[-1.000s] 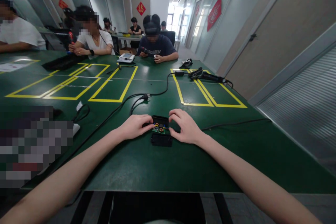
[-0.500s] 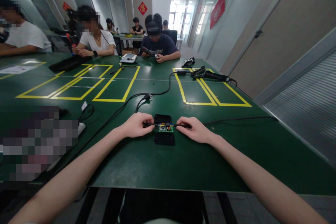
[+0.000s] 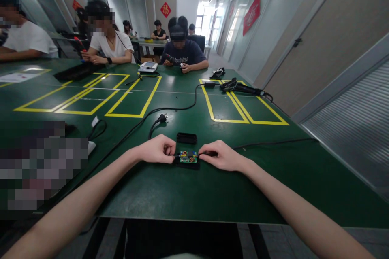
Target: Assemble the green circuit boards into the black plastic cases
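Fingers [image 3: 169, 148] of the left hand [image 3: 155, 148] are curled in, thumb and forefinger pinching a short black lead [image 3: 176, 156] at the 9 o'clock end of the green circuit board [image 3: 188, 157]. At its 3 o'clock end, the fingers [image 3: 207, 153] of the right hand [image 3: 224, 156] are pressed together on a black cable [image 3: 214, 153]. The board, bearing two copper-coloured ring coils, sits between the hands over one black case half [image 3: 193, 166], whose edge shows at 6 o'clock. The other case half [image 3: 187, 138] lies apart on the green desk [image 3: 182, 198], at 12 o'clock from the board.

From the board, a black plug [image 3: 162, 118] lies at 11 o'clock, with a white device [image 3: 148, 67] much farther out in the same direction. A black adapter [image 3: 209, 84] rests between 12 and 1 o'clock, touching yellow tape. Across the desk at 12 o'clock, a person [image 3: 184, 53] in a dark shirt holds small items.
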A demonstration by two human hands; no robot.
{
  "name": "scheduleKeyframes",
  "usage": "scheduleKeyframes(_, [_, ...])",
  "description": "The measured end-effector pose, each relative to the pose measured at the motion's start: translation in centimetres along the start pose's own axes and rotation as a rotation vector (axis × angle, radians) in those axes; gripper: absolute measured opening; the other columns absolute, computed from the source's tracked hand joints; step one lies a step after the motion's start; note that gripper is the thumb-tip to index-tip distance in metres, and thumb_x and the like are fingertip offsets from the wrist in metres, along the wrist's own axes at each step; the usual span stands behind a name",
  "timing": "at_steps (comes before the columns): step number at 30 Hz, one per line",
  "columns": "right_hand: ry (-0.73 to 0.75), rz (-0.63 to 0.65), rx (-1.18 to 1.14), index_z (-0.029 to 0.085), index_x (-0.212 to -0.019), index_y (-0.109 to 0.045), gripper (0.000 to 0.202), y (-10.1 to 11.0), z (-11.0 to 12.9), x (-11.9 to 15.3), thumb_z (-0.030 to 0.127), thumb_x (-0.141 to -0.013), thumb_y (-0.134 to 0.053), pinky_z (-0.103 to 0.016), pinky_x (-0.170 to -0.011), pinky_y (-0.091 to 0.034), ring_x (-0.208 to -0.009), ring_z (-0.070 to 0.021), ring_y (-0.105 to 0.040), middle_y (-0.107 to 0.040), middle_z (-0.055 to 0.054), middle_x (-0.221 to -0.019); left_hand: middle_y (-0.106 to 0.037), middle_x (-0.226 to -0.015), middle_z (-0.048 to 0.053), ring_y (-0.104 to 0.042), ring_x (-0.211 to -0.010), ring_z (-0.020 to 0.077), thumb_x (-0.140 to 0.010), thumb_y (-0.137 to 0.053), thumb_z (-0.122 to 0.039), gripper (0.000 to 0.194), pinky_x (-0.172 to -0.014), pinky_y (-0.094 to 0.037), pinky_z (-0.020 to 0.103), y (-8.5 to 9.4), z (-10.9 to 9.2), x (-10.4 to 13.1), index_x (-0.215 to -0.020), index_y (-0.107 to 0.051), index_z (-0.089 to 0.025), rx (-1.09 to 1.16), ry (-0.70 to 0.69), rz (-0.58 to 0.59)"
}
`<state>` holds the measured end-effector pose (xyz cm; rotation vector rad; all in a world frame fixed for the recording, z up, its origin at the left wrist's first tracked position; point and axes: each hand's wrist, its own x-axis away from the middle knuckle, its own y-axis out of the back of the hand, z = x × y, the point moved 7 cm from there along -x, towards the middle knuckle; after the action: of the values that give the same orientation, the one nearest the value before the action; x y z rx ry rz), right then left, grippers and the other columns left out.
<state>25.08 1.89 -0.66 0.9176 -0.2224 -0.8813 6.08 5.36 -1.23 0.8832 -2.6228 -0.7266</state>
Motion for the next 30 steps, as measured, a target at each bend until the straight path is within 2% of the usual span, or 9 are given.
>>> scheduleKeyframes(6, [0.069,-0.072,0.184,0.017,-0.088,-0.075,0.019,0.4,1.5,0.4,0.028,-0.096,-0.061,-0.024,-0.058,-0.038,-0.052,-0.0113,-0.056,-0.068,-0.001,-0.067,-0.055,-0.054,-0.005,-0.047,-0.05,0.0084,-0.073,-0.069,-0.028,0.015,-0.051,-0.032,0.02,-0.3,0.1,0.2,-0.067,-0.063,-0.015,0.051,0.024,0.044])
scheduleKeyframes(12, [0.041,0.021,0.296,0.019,-0.082,-0.071,0.019,-0.5,1.7,0.3,0.026,-0.097,-0.061,-0.025,-0.058,-0.034,-0.055,-0.0124,-0.057,-0.068,-0.001,-0.065,-0.058,-0.055,-0.005,-0.05,-0.051,0.009,-0.073,-0.069,-0.029,0.015,-0.052,-0.036,0.02,-0.4,0.3,0.2,-0.068,-0.064,-0.015,0.012,0.033,0.075])
scheduleKeyframes(16, [-0.006,-0.008,0.437,0.019,-0.082,-0.07,0.023,-0.5,1.0,-0.1,0.027,-0.1,-0.058,-0.026,-0.059,-0.031,-0.06,-0.0137,-0.059,-0.07,-0.003,-0.073,-0.057,-0.056,-0.005,-0.05,-0.052,0.0092,-0.076,-0.068,-0.03,0.016,-0.053,-0.036,0.02,0.3,0.2,0.1,-0.069,-0.064,-0.015,-0.054,0.018,0.006])
scheduleKeyframes(19, [0.019,-0.031,0.486,0.018,-0.08,-0.069,0.03,-0.7,0.8,-0.3,0.028,-0.104,-0.053,-0.027,-0.061,-0.031,-0.066,-0.0147,-0.06,-0.07,-0.005,-0.077,-0.058,-0.058,-0.004,-0.049,-0.054,0.0094,-0.08,-0.067,-0.031,0.017,-0.055,-0.036,0.021,0.7,0.0,-0.1,-0.074,-0.068,-0.015,-0.082,-0.002,-0.052])
scheduleKeyframes(24, [-0.014,-0.137,0.357,0.019,-0.069,-0.062,0.036,-0.4,0.0,-0.6,0.025,-0.103,-0.052,-0.026,-0.064,-0.036,-0.069,-0.0148,-0.059,-0.063,-0.003,-0.071,-0.056,-0.061,-0.003,-0.048,-0.056,0.0099,-0.084,-0.066,-0.036,0.023,-0.057,-0.037,0.021,0.8,0.3,-0.5,-0.075,-0.068,-0.014,-0.113,-0.013,-0.11])
scheduleKeyframes(30, [-0.1,-0.097,0.164,0.019,-0.071,-0.063,0.023,-0.5,-1.1,-0.8,0.024,-0.094,-0.063,-0.025,-0.059,-0.033,-0.057,-0.0118,-0.052,-0.06,0.002,-0.066,-0.058,-0.063,-0.003,-0.05,-0.059,0.0109,-0.085,-0.069,-0.041,0.027,-0.057,-0.037,0.021,0.5,0.7,-0.5,-0.079,-0.071,-0.015,-0.079,-0.011,-0.083])
